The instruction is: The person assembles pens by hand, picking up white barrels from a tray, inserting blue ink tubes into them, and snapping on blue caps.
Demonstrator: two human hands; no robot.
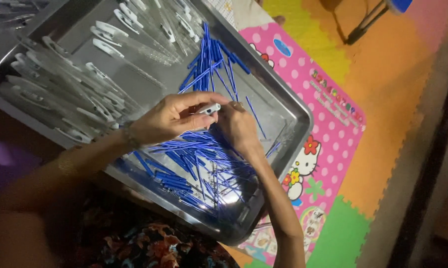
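I observe my left hand [167, 119] with its grip closed on a white pen cap [209, 108] above the metal tray [296, 111]. My right hand [238, 126] touches it; its grip I cannot tell. Blue refills [194, 159] lie beneath.

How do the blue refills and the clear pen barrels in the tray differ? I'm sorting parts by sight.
The blue refills are thin, solid blue and scattered crisscross; the clear pen barrels are thicker, see-through with white caps and lie roughly parallel. Both are long, slim and lie flat in the metal tray.

One metal tray [297, 119], two hands, one foam mat [333, 124].
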